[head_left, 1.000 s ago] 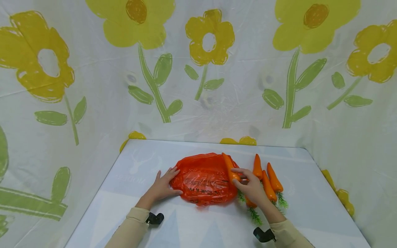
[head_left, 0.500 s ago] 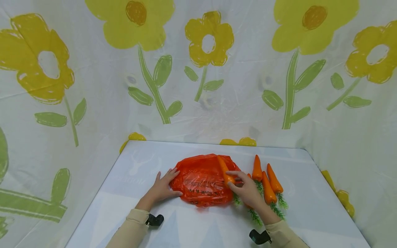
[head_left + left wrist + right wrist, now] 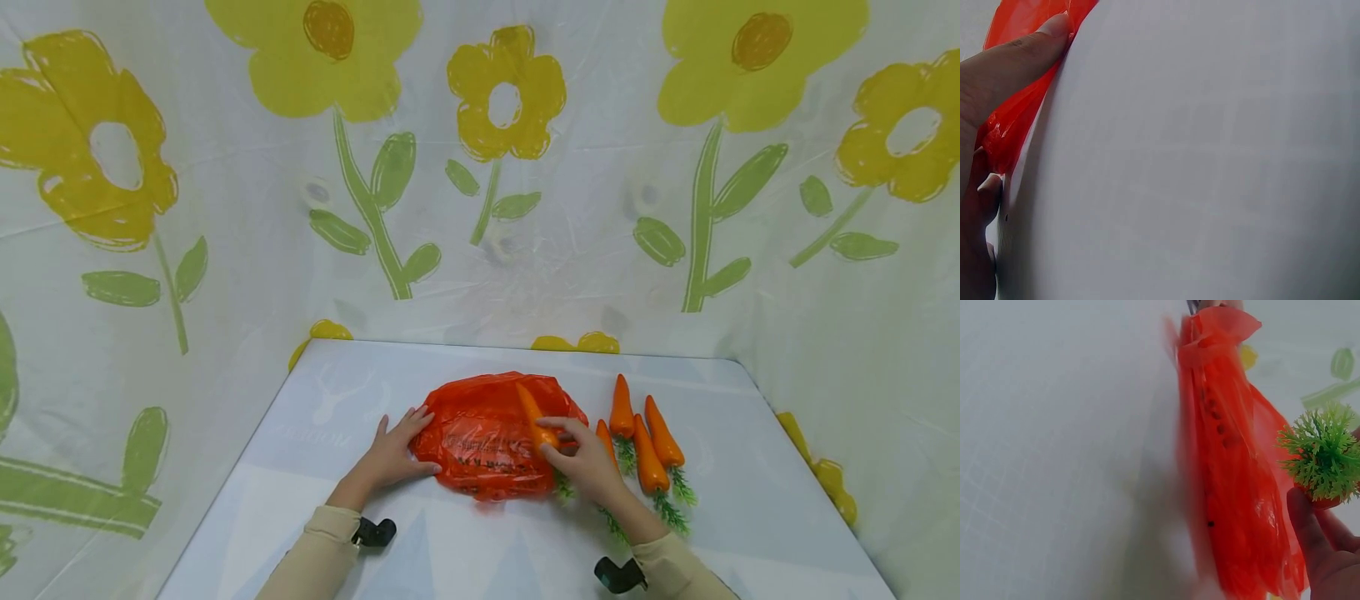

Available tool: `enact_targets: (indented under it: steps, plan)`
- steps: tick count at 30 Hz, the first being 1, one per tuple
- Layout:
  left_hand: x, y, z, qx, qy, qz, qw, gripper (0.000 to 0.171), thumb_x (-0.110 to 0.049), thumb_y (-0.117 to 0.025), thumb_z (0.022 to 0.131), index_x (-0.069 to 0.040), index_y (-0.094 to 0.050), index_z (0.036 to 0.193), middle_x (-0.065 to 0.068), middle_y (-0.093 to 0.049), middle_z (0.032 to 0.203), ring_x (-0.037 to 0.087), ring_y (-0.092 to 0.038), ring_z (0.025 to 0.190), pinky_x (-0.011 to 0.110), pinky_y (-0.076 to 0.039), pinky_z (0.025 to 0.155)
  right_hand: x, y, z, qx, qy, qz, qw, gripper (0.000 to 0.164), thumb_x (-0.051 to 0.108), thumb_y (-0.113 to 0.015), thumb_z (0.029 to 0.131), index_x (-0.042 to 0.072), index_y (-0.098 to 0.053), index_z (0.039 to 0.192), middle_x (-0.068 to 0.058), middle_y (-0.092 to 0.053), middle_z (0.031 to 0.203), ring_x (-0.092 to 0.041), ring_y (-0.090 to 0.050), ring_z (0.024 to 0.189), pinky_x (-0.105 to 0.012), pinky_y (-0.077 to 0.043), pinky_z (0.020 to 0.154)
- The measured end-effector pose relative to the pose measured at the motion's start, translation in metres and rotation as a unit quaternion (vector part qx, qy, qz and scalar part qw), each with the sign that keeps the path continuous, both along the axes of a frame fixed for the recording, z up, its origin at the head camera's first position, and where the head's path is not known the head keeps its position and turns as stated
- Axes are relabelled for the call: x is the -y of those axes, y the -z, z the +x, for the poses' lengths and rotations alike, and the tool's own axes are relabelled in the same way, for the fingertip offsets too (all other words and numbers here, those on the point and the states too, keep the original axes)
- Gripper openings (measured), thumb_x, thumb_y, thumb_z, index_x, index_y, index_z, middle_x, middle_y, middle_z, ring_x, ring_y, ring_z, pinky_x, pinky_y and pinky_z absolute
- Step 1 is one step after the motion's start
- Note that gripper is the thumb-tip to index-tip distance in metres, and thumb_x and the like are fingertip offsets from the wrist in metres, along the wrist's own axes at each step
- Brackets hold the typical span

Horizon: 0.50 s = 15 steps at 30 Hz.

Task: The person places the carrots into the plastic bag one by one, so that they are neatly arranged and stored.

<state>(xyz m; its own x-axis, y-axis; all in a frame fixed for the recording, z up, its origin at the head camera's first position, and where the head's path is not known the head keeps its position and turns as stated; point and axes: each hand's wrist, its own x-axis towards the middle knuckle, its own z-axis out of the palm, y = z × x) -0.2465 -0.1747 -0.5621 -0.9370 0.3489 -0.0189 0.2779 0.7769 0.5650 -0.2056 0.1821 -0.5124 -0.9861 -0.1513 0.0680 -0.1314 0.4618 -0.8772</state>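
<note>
On the table lies a crumpled red plastic bag [image 3: 480, 446] with dark printing. My left hand [image 3: 392, 457] rests on its left end, fingers spread. In the left wrist view the thumb [image 3: 1019, 59] presses on the red plastic, and the other fingers are partly out of sight. My right hand [image 3: 585, 458] pinches an orange carrot [image 3: 529, 412] between thumb and fingers, tip pointing away, over the bag's right part. Its green leafy top [image 3: 1324, 453] shows in the right wrist view. Whether this carrot touches the bag cannot be told.
Several more carrots lie right of the bag, among them a far one [image 3: 622, 407], a middle one [image 3: 649, 458] and a right one [image 3: 665, 435]. Another carrot [image 3: 605, 440] is partly hidden by the right hand. A flowered curtain [image 3: 585, 250] surrounds the white table [image 3: 757, 500].
My right hand has moved left with the carrot, from the bag's right edge further over the bag. The left hand has stayed in place.
</note>
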Motion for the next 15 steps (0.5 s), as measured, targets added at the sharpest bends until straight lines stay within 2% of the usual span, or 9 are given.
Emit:
enact_targets:
  steps: [7,15]
  plan:
    - [0.000,-0.002,0.002,0.001,-0.001,-0.003,1.0000,0.097,-0.049,-0.085,0.077,-0.013,-0.041,0.157,0.007,-0.030,0.166,0.034,-0.018,0.155,0.065,0.007,0.120,0.009,0.005,-0.003,0.001,-0.006,0.005,1.000,0.035,0.021,-0.076,0.093,0.028,-0.069,0.127,-0.001,-0.064,0.124,-0.022,-0.061,0.103,-0.038,-0.058,0.088]
    - [-0.001,-0.003,0.002,0.000,-0.002,-0.007,1.0000,0.097,-0.048,-0.085,0.078,-0.014,-0.040,0.158,0.006,-0.030,0.166,0.033,-0.018,0.155,0.064,0.007,0.120,0.019,0.009,-0.005,-0.003,-0.008,0.004,1.000,0.035,0.022,-0.076,0.092,0.028,-0.070,0.126,0.000,-0.064,0.122,-0.020,-0.060,0.102,-0.033,-0.058,0.085]
